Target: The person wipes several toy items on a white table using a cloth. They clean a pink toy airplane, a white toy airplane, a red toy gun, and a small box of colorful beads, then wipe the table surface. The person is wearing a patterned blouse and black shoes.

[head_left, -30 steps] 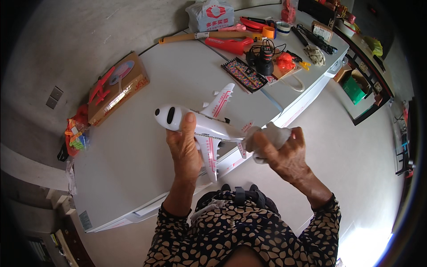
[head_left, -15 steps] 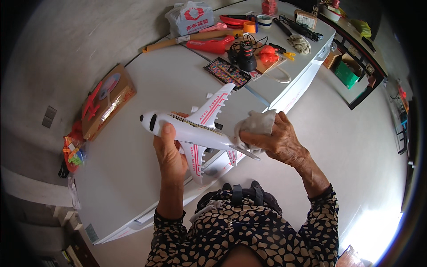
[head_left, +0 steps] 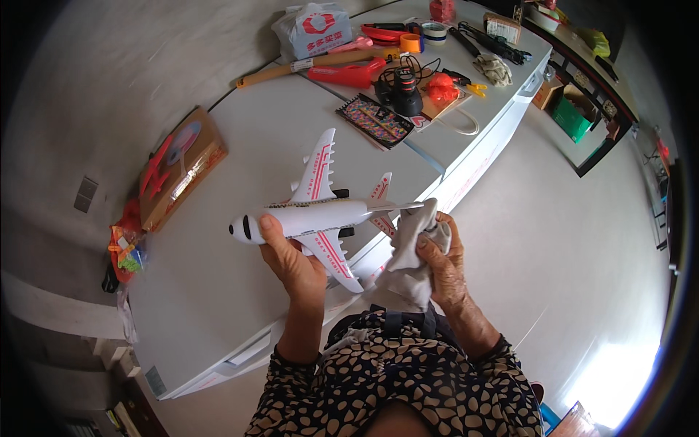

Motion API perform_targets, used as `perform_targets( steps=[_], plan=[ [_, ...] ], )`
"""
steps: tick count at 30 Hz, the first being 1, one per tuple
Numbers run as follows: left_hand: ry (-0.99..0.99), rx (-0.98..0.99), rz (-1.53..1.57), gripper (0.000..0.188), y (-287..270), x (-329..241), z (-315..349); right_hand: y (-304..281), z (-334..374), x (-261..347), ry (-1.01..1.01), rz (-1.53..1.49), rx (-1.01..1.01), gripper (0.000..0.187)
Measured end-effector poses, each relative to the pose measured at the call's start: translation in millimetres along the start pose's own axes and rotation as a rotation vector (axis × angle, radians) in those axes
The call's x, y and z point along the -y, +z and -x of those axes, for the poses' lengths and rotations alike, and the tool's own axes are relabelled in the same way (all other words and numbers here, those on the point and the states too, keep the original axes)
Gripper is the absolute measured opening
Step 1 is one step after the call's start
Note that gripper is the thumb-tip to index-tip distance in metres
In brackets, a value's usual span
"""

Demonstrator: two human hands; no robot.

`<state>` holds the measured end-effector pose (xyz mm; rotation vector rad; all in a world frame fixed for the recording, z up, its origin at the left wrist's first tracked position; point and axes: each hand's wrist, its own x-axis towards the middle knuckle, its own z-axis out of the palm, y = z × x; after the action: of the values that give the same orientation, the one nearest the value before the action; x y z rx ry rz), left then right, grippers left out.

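A white toy airplane (head_left: 313, 218) with red-striped wings is held up over the near edge of the white surface, its nose pointing left. My left hand (head_left: 293, 264) is closed round the front of its body, thumb on top just behind the dark cockpit window; the other fingers are mostly hidden beneath. Close to the tail, my right hand (head_left: 448, 264) grips a bunched light grey cloth (head_left: 409, 268), which hangs down below the fingers. The cloth's upper end meets the tip of the tail fin; whether it presses on it I cannot tell.
On the white surface (head_left: 218, 269) lie a patterned notebook (head_left: 375, 120), a black corded device (head_left: 404, 93), a wooden-handled tool (head_left: 291, 67), tape rolls (head_left: 433, 32) and a plastic bag (head_left: 313, 30). A cardboard box (head_left: 182, 171) leans by the wall at left. A green box (head_left: 573, 115) stands at far right.
The airplane has turned and tilted, its tail now level with the nose. My right hand has moved down and nearer me, and the cloth now hangs looser.
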<state>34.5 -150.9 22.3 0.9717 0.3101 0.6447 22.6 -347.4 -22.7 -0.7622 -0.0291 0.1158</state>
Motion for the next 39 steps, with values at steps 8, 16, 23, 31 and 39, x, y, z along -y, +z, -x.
perform_targets(
  steps=[8, 16, 23, 31, 39],
  plan=[
    [0.085, 0.074, 0.053, 0.062, 3.7, 3.5, 26.1, 23.0, -17.5, -11.9, 0.005, -0.002, -0.103, 0.053],
    [0.162, 0.1, 0.014, 0.064, -6.6, 2.9, 43.6, 33.0, -25.7, -26.1, 0.015, 0.022, -0.219, 0.044],
    [0.11, 0.058, 0.089, 0.062, -12.8, 4.7, 35.8, 26.8, -20.6, -20.6, 0.008, 0.118, -0.162, 0.04],
    [0.125, 0.043, 0.125, 0.064, -19.4, -6.2, 24.6, 7.0, 3.5, 13.9, -0.067, 0.377, -0.313, 0.044],
    [0.046, 0.105, 0.151, 0.057, 3.5, 25.6, 47.8, 68.4, -3.6, -9.7, -0.622, 1.283, 0.035, 0.055]
  ],
)
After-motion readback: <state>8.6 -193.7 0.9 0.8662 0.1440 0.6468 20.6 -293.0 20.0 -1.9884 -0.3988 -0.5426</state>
